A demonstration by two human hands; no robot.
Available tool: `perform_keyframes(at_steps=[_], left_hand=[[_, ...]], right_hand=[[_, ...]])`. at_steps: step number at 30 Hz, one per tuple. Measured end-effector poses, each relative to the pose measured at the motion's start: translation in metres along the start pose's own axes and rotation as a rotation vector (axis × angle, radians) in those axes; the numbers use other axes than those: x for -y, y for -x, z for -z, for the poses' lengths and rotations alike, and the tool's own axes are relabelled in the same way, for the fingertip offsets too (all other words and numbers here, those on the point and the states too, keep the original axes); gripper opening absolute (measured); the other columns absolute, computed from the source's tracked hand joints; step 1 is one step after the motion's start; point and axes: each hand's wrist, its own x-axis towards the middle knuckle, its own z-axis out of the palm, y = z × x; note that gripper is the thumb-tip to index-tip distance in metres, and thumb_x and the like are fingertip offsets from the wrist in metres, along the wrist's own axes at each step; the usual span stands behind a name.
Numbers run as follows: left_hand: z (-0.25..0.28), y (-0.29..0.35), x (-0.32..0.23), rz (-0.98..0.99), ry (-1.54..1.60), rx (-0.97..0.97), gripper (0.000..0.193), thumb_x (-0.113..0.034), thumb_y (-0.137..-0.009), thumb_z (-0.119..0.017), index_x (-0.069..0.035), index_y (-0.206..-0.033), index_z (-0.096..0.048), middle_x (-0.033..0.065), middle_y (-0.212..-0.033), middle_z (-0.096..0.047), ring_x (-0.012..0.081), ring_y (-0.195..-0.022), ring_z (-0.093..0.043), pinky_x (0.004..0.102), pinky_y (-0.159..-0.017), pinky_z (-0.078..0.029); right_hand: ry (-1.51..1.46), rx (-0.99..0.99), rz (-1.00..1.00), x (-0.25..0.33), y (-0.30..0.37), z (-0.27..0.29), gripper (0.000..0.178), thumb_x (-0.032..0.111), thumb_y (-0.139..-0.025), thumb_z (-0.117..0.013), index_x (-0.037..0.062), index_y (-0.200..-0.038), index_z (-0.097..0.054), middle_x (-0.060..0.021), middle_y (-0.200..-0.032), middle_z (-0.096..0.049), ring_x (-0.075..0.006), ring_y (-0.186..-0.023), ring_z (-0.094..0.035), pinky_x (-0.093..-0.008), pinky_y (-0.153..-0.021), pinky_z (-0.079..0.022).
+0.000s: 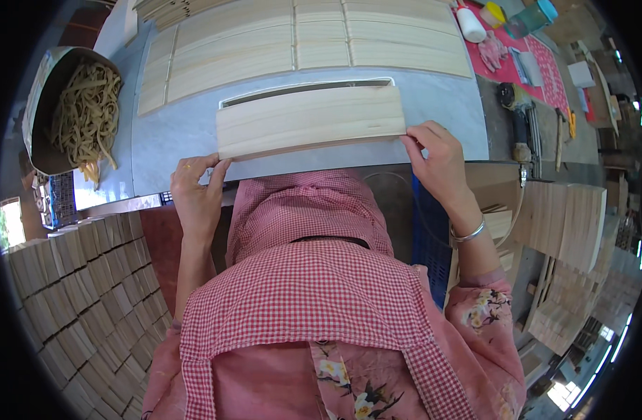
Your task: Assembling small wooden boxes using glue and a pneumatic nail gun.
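A pale, rectangular wooden piece [310, 115] lies across the blue-grey tabletop [440, 119] in front of me. Along its far edge a thin, light rim with a dark gap shows, so it may be the face of a shallow box; I cannot tell. My left hand [200, 187] pinches its near left corner between thumb and fingers. At the near right corner, my right hand [436, 155] grips it the same way, thumb below the bent fingers.
Grooved wooden panels [258, 45] lie across the far tabletop. An open container of tan bands [86, 105] stands left. Right are a white bottle [470, 24], a teal jar [534, 19] and a power tool [519, 122]. Stacked wooden pieces [90, 294] fill the lower left.
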Motion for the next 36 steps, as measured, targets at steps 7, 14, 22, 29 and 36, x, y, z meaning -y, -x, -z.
perform_keyframes(at_steps=[7,14,22,29,36], left_hand=[[0.001,0.005,0.009,-0.069,-0.075,-0.014,0.012,-0.008,-0.083,-0.078,-0.002,-0.093,-0.076,0.0068,-0.084,-0.070,0.0208,-0.080,-0.060,0.0327,-0.081,-0.047],[-0.001,-0.005,0.038,-0.112,-0.059,0.049,0.014,-0.009,-0.089,-0.075,0.002,-0.098,-0.076,0.0096,-0.092,-0.071,0.0211,-0.081,-0.064,0.0317,-0.079,-0.052],[0.009,-0.021,0.080,-0.047,0.051,0.116,0.028,-0.024,-0.097,-0.068,0.003,-0.102,-0.069,0.0097,-0.081,-0.068,0.0204,-0.077,-0.062,0.0322,-0.075,-0.051],[0.035,-0.072,0.193,0.294,-0.078,0.097,0.046,-0.043,-0.100,-0.058,-0.001,-0.083,-0.060,0.0085,-0.070,-0.061,0.0197,-0.064,-0.055,0.0324,-0.067,-0.048],[0.038,-0.072,0.241,0.778,-0.235,0.061,0.065,-0.059,-0.101,-0.049,-0.006,-0.064,-0.053,0.0063,-0.058,-0.054,0.0204,-0.054,-0.049,0.0337,-0.061,-0.045]], right_hand=[[-0.094,0.172,-0.130,0.005,-0.013,0.013,0.010,0.008,-0.081,-0.066,0.0007,-0.073,-0.066,-0.0109,-0.069,-0.061,-0.0295,-0.062,-0.057,-0.0388,-0.061,-0.046],[0.126,0.240,-0.100,-0.002,-0.019,-0.003,0.015,0.015,-0.073,-0.063,0.0014,-0.067,-0.066,-0.0197,-0.067,-0.064,-0.0420,-0.058,-0.055,-0.0495,-0.058,-0.045],[-0.033,-0.765,-0.413,-0.050,0.123,0.036,0.015,0.018,-0.081,-0.071,0.0069,-0.093,-0.070,-0.0109,-0.086,-0.068,-0.0293,-0.073,-0.062,-0.0374,-0.067,-0.050],[0.691,-1.091,-1.598,-0.158,0.518,0.076,0.018,0.011,-0.090,-0.058,-0.0005,-0.099,-0.069,-0.0169,-0.092,-0.068,-0.0326,-0.084,-0.064,-0.0400,-0.079,-0.051],[0.553,-0.816,-1.919,-0.170,0.586,0.040,0.049,0.035,-0.088,-0.064,-0.0078,-0.112,-0.064,-0.0276,-0.107,-0.067,-0.0430,-0.097,-0.065,-0.0450,-0.087,-0.053]])
